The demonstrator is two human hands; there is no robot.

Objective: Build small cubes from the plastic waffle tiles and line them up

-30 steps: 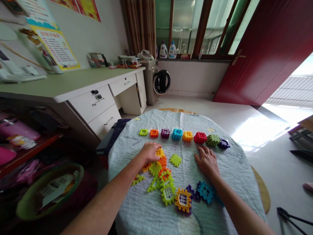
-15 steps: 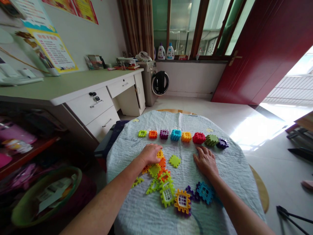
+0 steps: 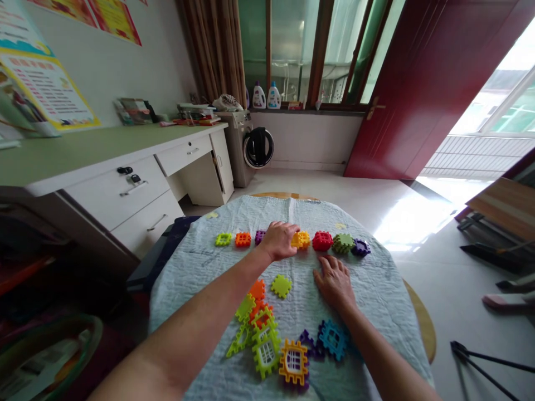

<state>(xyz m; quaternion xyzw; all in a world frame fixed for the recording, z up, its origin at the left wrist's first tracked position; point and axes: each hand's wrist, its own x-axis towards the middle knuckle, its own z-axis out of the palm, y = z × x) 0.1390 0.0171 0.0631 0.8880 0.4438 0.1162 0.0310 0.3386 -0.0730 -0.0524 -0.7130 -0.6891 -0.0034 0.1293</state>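
My left hand [image 3: 281, 240] is over the row of plastic blocks. Its fingers pinch at the yellow block stack [image 3: 301, 240] and hide the blue stack. Below the red stack [image 3: 322, 240], my right hand [image 3: 334, 278] lies on the cloth with fingers spread, holding nothing. Also in the row are a lime block [image 3: 223, 239], an orange block [image 3: 243, 239], a partly covered purple block [image 3: 259, 237], a green stack [image 3: 343, 243] and a dark purple block [image 3: 361, 247]. A flat lime square [image 3: 281, 285] lies alone between my arms.
Nearer me lie loose orange [image 3: 258, 289] and lime [image 3: 266, 351] pieces, a yellow window piece [image 3: 293, 362] and a blue one [image 3: 333, 338]. A pale cloth [image 3: 192, 301] covers the round table. A desk [image 3: 117, 150] stands left, a red door [image 3: 401, 100] right.
My left hand has moved up and right from the loose pieces to the yellow stack in the row. My right hand stays on the cloth. The view has shifted to the right.
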